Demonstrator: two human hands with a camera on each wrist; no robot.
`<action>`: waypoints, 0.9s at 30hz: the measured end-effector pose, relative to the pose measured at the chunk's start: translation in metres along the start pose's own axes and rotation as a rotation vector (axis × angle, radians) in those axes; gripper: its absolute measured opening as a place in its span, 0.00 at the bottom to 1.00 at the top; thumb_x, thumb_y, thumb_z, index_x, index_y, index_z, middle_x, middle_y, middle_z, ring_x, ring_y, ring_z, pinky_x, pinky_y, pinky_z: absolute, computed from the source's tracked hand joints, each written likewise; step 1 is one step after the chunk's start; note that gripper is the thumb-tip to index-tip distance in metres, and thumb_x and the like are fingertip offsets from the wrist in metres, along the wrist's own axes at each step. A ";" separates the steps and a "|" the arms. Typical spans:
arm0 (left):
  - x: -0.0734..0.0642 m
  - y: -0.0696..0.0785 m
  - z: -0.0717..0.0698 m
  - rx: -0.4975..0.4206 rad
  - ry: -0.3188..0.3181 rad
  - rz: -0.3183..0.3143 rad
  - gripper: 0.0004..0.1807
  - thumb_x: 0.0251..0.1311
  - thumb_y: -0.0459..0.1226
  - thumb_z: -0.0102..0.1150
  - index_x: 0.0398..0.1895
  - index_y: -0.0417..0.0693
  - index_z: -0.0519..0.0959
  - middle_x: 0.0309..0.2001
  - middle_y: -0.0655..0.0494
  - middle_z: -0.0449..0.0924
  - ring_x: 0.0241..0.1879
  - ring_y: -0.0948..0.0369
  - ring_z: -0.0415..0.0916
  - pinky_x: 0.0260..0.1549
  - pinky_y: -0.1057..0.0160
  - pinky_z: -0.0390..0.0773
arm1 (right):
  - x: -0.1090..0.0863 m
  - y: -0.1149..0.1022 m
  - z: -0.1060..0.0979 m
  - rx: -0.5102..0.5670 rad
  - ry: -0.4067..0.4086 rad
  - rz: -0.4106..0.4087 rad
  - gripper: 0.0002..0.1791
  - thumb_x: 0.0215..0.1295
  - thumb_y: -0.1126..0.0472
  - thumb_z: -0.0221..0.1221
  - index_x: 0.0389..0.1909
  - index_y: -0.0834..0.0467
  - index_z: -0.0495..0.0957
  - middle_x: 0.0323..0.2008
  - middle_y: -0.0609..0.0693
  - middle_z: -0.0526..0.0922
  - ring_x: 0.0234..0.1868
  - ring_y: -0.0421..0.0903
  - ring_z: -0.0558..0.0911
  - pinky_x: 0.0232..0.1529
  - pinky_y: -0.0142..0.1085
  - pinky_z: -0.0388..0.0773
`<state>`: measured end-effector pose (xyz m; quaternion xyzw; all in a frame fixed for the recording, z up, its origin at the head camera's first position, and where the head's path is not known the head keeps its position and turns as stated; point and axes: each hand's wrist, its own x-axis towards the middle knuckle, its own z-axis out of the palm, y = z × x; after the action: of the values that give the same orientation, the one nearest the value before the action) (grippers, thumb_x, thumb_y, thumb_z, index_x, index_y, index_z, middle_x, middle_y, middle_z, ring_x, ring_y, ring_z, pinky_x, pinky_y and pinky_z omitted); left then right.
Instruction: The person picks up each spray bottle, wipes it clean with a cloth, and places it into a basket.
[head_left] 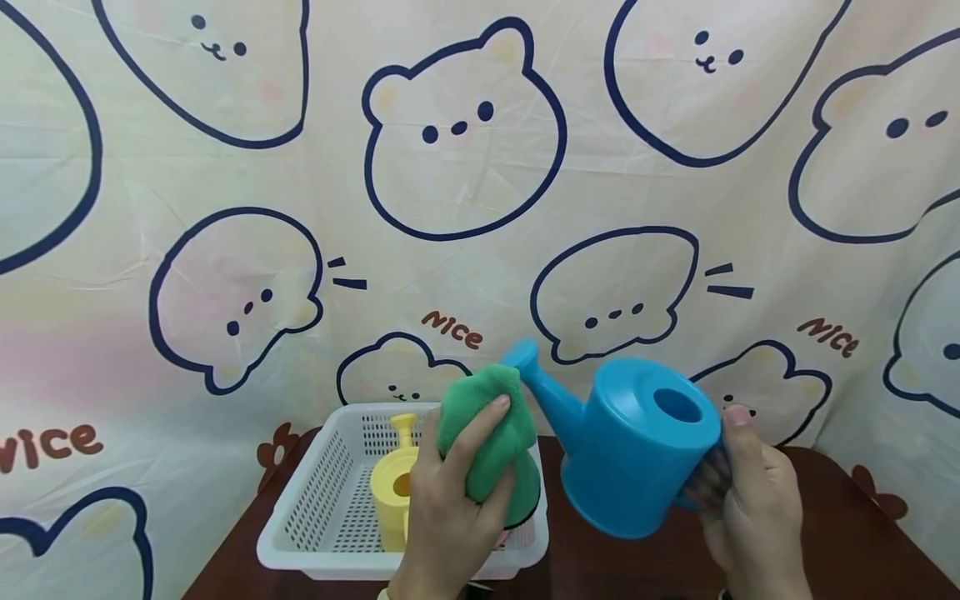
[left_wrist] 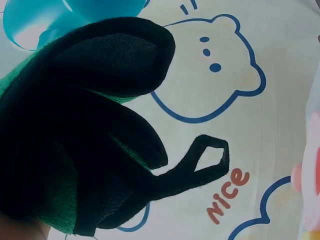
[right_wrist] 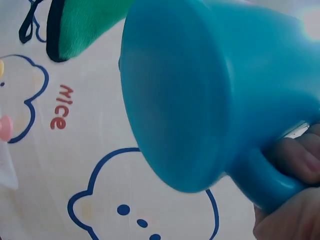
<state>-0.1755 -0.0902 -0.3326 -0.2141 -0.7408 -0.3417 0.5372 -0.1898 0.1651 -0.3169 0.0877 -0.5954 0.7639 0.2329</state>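
A green cloth (head_left: 480, 417) with dark edging is gripped in my left hand (head_left: 453, 500), held up against the spout of a blue watering can (head_left: 637, 467). My right hand (head_left: 757, 508) holds that can in the air by its handle, the spout toward the left. In the left wrist view the cloth (left_wrist: 120, 55) looks almost black, its hanging loop (left_wrist: 210, 175) sticking out. The right wrist view shows the can's round base (right_wrist: 175, 100), with fingers (right_wrist: 300, 160) curled round the handle.
Below my left hand, a white perforated basket (head_left: 300, 525) stands on a dark brown table (head_left: 615, 567). Inside it sits a yellow watering can (head_left: 390, 492), partly covered by my hand. A curtain (head_left: 465, 183) with bear drawings hangs behind the table.
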 end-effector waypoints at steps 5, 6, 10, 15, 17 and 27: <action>0.000 0.000 0.001 0.001 -0.021 -0.011 0.39 0.52 0.27 0.72 0.69 0.60 0.76 0.59 0.44 0.77 0.51 0.55 0.81 0.48 0.51 0.89 | -0.002 -0.001 0.002 -0.001 -0.015 0.011 0.35 0.84 0.46 0.45 0.14 0.58 0.57 0.11 0.50 0.59 0.12 0.47 0.61 0.20 0.47 0.48; -0.001 0.000 0.001 0.003 -0.024 -0.010 0.39 0.52 0.27 0.72 0.69 0.60 0.76 0.59 0.44 0.77 0.51 0.55 0.82 0.48 0.51 0.90 | -0.002 -0.001 0.002 0.003 -0.020 0.015 0.34 0.85 0.46 0.45 0.14 0.58 0.57 0.12 0.50 0.58 0.12 0.47 0.61 0.20 0.47 0.48; -0.001 0.000 0.001 0.001 -0.040 -0.015 0.39 0.53 0.27 0.73 0.70 0.62 0.76 0.60 0.46 0.77 0.52 0.56 0.82 0.50 0.52 0.89 | -0.004 0.000 0.004 0.012 -0.045 0.030 0.35 0.85 0.46 0.43 0.14 0.58 0.56 0.12 0.50 0.58 0.12 0.48 0.60 0.20 0.48 0.47; 0.000 0.001 0.002 0.008 -0.053 -0.027 0.39 0.55 0.29 0.73 0.71 0.64 0.75 0.62 0.47 0.78 0.53 0.57 0.82 0.51 0.51 0.89 | -0.005 0.001 0.004 0.016 -0.080 0.016 0.35 0.86 0.48 0.42 0.14 0.58 0.55 0.11 0.51 0.58 0.12 0.49 0.59 0.19 0.47 0.47; 0.000 0.001 0.002 0.011 -0.060 -0.036 0.40 0.55 0.29 0.73 0.71 0.64 0.74 0.62 0.48 0.78 0.53 0.57 0.82 0.51 0.51 0.89 | -0.006 0.002 0.004 0.017 -0.090 0.007 0.34 0.86 0.49 0.42 0.14 0.58 0.55 0.11 0.51 0.58 0.12 0.49 0.59 0.19 0.47 0.47; 0.000 0.002 0.002 -0.022 -0.119 -0.101 0.41 0.56 0.29 0.71 0.73 0.68 0.73 0.63 0.51 0.79 0.52 0.59 0.83 0.51 0.50 0.88 | -0.006 0.004 0.005 0.023 -0.107 -0.033 0.34 0.87 0.52 0.42 0.13 0.59 0.55 0.11 0.51 0.58 0.11 0.49 0.59 0.16 0.45 0.49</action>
<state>-0.1753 -0.0872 -0.3323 -0.2022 -0.7773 -0.3632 0.4721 -0.1867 0.1583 -0.3215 0.1411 -0.5966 0.7610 0.2122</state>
